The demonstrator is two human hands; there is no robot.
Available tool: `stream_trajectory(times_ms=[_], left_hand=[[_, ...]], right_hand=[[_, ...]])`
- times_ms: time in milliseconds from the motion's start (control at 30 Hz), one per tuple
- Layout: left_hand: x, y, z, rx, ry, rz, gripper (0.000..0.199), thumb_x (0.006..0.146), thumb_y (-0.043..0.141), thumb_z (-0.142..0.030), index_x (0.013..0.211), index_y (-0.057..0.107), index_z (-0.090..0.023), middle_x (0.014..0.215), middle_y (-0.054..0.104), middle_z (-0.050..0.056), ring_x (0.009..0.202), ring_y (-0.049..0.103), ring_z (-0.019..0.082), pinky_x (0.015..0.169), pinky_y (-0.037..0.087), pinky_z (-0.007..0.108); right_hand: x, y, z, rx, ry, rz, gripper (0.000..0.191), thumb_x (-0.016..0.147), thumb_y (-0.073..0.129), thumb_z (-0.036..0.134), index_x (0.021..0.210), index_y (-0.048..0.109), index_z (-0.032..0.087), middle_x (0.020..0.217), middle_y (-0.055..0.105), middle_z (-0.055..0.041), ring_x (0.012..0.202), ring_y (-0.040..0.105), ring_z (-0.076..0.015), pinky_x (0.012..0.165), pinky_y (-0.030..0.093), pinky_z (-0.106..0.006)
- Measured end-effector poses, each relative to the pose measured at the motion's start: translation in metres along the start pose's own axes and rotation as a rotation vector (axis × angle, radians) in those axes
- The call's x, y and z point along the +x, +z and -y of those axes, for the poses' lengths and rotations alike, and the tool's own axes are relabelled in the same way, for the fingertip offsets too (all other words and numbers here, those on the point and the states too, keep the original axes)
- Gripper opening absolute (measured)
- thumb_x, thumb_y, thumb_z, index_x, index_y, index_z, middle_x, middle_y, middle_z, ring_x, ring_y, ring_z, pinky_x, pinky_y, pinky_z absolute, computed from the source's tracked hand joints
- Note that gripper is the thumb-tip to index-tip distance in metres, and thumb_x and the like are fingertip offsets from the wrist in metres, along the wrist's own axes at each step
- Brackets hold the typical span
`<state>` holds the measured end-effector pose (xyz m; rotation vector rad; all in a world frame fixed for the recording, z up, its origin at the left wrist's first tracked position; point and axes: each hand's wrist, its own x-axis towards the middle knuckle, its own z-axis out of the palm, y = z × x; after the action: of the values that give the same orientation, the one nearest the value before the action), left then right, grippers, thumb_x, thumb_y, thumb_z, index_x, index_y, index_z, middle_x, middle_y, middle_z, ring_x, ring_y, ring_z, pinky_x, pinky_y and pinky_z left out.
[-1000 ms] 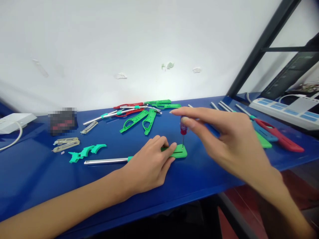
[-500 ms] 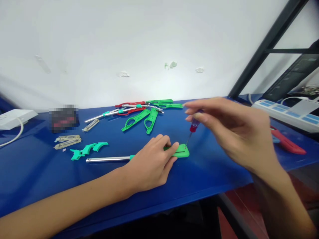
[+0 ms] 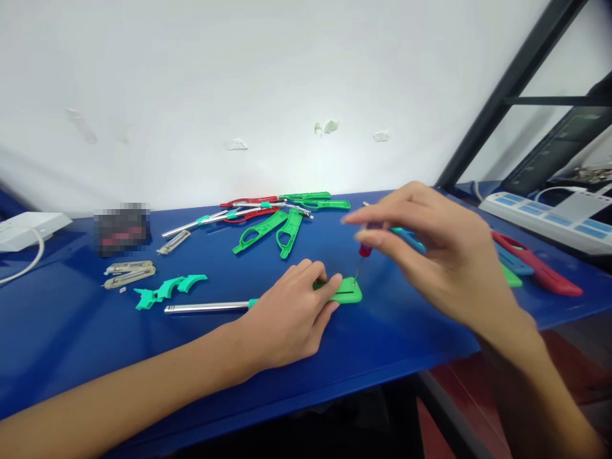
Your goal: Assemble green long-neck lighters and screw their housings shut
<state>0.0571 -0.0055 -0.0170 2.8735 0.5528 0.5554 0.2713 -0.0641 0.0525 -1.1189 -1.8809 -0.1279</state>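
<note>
The left hand (image 3: 294,319) curls over a green handle (image 3: 351,292), pressing it to the blue surface (image 3: 382,344). The right hand (image 3: 425,248) pinches a tilted screwdriver (image 3: 364,251), tip at the handle's end. A metal rod (image 3: 208,308) and teal pieces (image 3: 167,290) lie left of the hands, loose green handle halves (image 3: 261,233) beyond them, a red handle (image 3: 557,277) to the right.

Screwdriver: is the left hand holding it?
No, the right hand holds the screwdriver, while the left hand holds the green handle.
</note>
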Motion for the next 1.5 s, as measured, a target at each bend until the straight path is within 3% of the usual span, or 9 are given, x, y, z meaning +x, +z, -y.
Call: stream_trajectory(times_ms=[100,200,333,467,700,900,1167,1300,1500], left_hand=[[0.0002,-0.0003,0.0005,-0.001,-0.003,0.002,0.041,0.109,0.044,-0.023,0.14,0.064,-0.006,0.109,0.058,0.014,0.098,0.056,0.029,0.092,0.057,0.05],[0.0005,-0.0001,0.0007,-0.001,-0.002,-0.001,0.04,0.108,0.044,-0.023,0.139,0.064,-0.006,0.109,0.058,0.014,0.098,0.056,0.029,0.091,0.058,0.05],[0.0004,0.0009,0.0007,0.002,0.003,-0.01,0.04,0.108,0.044,-0.022,0.14,0.064,-0.006,0.11,0.058,0.014,0.098,0.056,0.029,0.091,0.057,0.05],[0.0001,0.0012,0.0006,0.003,0.001,-0.004,0.04,0.109,0.044,-0.022,0.14,0.063,-0.006,0.109,0.058,0.014,0.098,0.055,0.028,0.091,0.057,0.049],[-0.0001,0.0015,0.0007,-0.005,0.006,-0.008,0.039,0.109,0.045,-0.022,0.139,0.064,-0.007,0.109,0.058,0.013,0.098,0.055,0.028,0.09,0.057,0.049],[-0.0003,0.0014,-0.0001,0.001,0.001,0.0,0.038,0.109,0.044,-0.022,0.137,0.064,-0.007,0.109,0.058,0.013,0.098,0.055,0.028,0.091,0.057,0.049],[0.0011,-0.0006,-0.0003,0.013,-0.001,0.006,0.039,0.109,0.044,-0.022,0.137,0.064,-0.006,0.109,0.058,0.014,0.097,0.055,0.028,0.09,0.057,0.049],[0.0004,-0.0008,0.0,0.009,-0.003,0.006,0.038,0.109,0.044,-0.022,0.137,0.064,-0.006,0.109,0.059,0.014,0.098,0.056,0.028,0.09,0.057,0.049],[-0.0001,-0.0007,0.001,0.002,0.006,0.02,0.037,0.11,0.048,-0.028,0.138,0.064,-0.009,0.114,0.06,0.013,0.101,0.057,0.028,0.093,0.058,0.05]], right_hand=[[-0.0004,-0.0016,0.0001,0.098,0.023,0.048,0.029,0.107,0.06,0.022,0.127,0.077,0.033,0.118,0.079,0.0007,0.103,0.075,-0.021,0.089,0.06,-0.037],[-0.0008,-0.0017,0.0009,0.131,0.085,0.002,0.022,0.103,0.069,0.022,0.118,0.078,0.034,0.108,0.079,0.0028,0.09,0.075,-0.0202,0.083,0.06,-0.037],[0.0002,0.0012,-0.0013,0.012,0.049,-0.074,0.013,0.097,0.079,0.029,0.109,0.082,0.031,0.094,0.073,-0.0028,0.087,0.07,-0.0235,0.078,0.057,-0.041],[-0.0004,-0.0009,-0.0042,0.126,0.098,-0.001,0.025,0.106,0.065,0.026,0.124,0.08,0.035,0.111,0.081,-0.0003,0.097,0.076,-0.0217,0.087,0.06,-0.04],[0.0001,0.0016,-0.003,0.056,0.039,-0.04,0.009,0.096,0.08,0.029,0.104,0.08,0.033,0.09,0.073,0.0019,0.077,0.069,-0.019,0.075,0.057,-0.039],[-0.0003,0.0029,-0.0045,0.166,0.092,0.013,0.03,0.107,0.062,0.023,0.131,0.076,0.034,0.111,0.08,0.0004,0.097,0.075,-0.02,0.086,0.059,-0.037],[-0.001,0.0059,-0.0032,0.116,0.11,-0.079,0.008,0.094,0.083,0.033,0.097,0.076,0.031,0.09,0.066,0.0002,0.078,0.068,-0.0215,0.075,0.058,-0.044],[-0.0007,0.0024,-0.0025,0.12,0.124,-0.065,0.009,0.095,0.081,0.026,0.1,0.077,0.032,0.097,0.073,0.0,0.082,0.07,-0.0215,0.075,0.059,-0.041],[-0.001,-0.0006,-0.003,0.138,0.184,0.0,0.002,0.099,0.076,0.029,0.1,0.076,0.031,0.095,0.079,0.0057,0.079,0.076,-0.0167,0.079,0.063,-0.031]])
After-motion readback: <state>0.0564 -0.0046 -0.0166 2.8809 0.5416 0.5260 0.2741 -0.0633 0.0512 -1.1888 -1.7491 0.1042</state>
